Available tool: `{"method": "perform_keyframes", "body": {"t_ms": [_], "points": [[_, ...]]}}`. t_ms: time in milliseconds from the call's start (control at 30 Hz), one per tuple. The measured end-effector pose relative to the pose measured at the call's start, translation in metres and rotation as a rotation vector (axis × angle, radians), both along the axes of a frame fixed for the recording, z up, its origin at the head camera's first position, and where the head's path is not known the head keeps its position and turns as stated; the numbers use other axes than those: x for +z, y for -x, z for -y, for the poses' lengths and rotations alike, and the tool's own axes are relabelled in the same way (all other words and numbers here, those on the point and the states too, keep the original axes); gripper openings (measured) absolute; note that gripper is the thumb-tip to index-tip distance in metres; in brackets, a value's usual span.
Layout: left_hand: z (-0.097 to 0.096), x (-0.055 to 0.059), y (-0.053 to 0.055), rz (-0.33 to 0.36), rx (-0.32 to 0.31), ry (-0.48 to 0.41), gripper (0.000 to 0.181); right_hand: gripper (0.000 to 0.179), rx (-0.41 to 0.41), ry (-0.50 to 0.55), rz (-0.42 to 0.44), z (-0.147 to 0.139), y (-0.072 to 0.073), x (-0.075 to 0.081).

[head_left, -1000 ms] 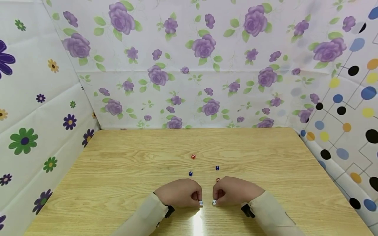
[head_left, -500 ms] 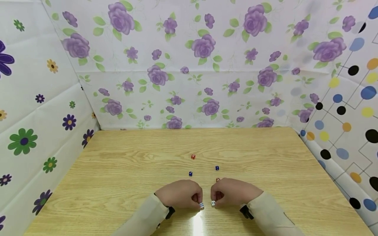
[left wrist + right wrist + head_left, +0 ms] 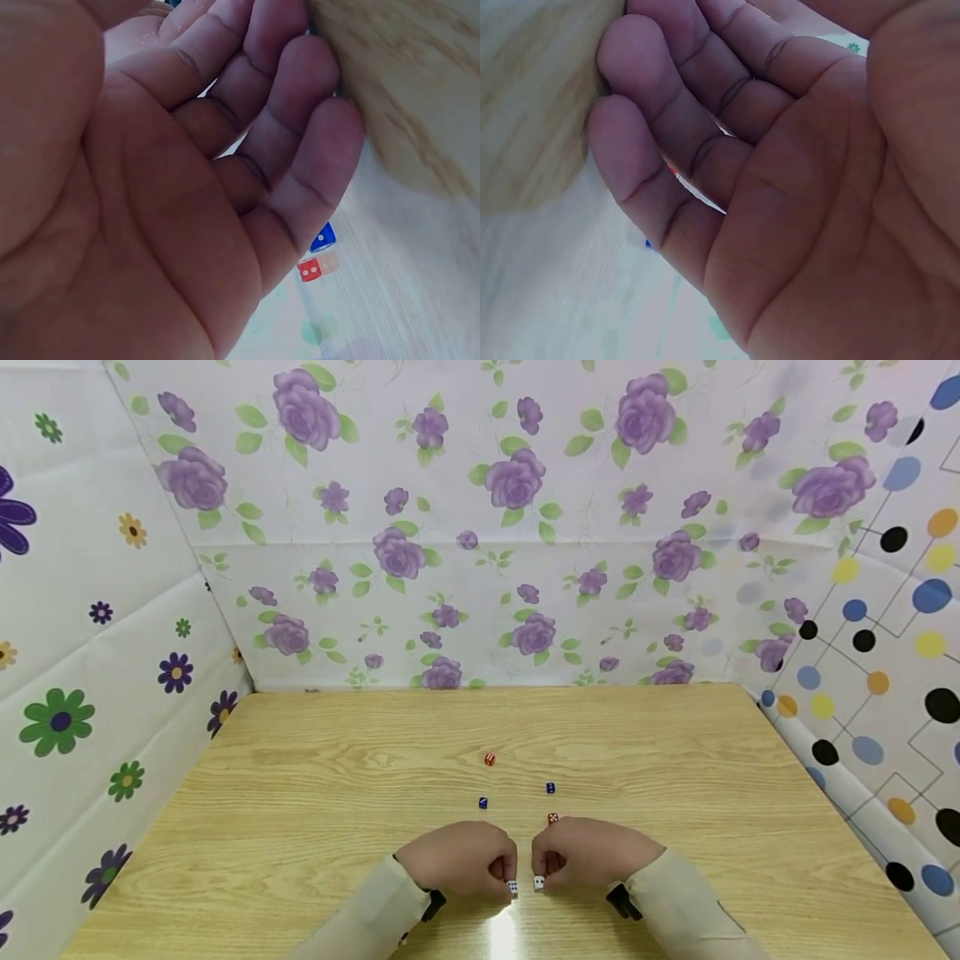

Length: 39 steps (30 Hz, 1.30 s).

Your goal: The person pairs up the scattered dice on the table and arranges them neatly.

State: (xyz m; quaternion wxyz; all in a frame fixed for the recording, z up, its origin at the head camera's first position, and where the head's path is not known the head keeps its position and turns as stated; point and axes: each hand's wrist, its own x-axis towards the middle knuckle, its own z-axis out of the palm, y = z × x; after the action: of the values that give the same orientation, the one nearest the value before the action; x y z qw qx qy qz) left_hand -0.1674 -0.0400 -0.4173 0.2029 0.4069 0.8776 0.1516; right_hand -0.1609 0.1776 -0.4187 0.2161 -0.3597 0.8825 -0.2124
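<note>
Near the front of the table, my left hand (image 3: 461,858) pinches a white die (image 3: 512,887) with blue pips between thumb and fingertips. Facing it, my right hand (image 3: 592,856) pinches another white die (image 3: 538,882) with dark pips. A narrow gap separates the two dice. Just beyond the right hand's knuckles lies a red die (image 3: 552,818). Both wrist views show curled fingers and palm; the held dice are hidden there. Past the little finger in the left wrist view appear a blue die (image 3: 322,238) and a red die (image 3: 309,270).
Farther back on the wooden table (image 3: 337,777) lie a blue die (image 3: 483,802) left of centre, another blue die (image 3: 551,787) to its right, and a red die (image 3: 490,760) behind them. Patterned cloth walls (image 3: 465,527) stand at the back and both sides.
Both hands have come slightly closer to each other and nearer the body, each still holding its white die. The gap between those dice has narrowed. The red and blue dice stay put.
</note>
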Motion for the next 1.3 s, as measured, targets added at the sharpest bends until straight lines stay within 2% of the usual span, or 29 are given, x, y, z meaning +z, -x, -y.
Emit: {"method": "perform_keyframes", "body": {"t_ms": [433, 733, 1033, 1300], "points": [[-0.0037, -0.0015, -0.0042, 0.014, -0.024, -0.020, 0.016, 0.014, 0.046, 0.012, 0.022, 0.0058, -0.0029, -0.0014], [-0.0030, -0.0010, -0.0049, 0.022, -0.019, -0.009, 0.016, 0.015, 0.039, 0.016, 0.032, 0.0056, -0.0028, -0.0039], [-0.0052, -0.0044, -0.0054, 0.006, -0.019, -0.003, 0.016, 0.016, 0.036, 0.006, 0.036, 0.0100, -0.0083, 0.0015], [-0.0065, -0.0030, -0.0072, 0.026, 0.016, -0.019, 0.015, 0.015, 0.010, -0.006, 0.040, 0.0112, -0.0089, 0.0008]]}}
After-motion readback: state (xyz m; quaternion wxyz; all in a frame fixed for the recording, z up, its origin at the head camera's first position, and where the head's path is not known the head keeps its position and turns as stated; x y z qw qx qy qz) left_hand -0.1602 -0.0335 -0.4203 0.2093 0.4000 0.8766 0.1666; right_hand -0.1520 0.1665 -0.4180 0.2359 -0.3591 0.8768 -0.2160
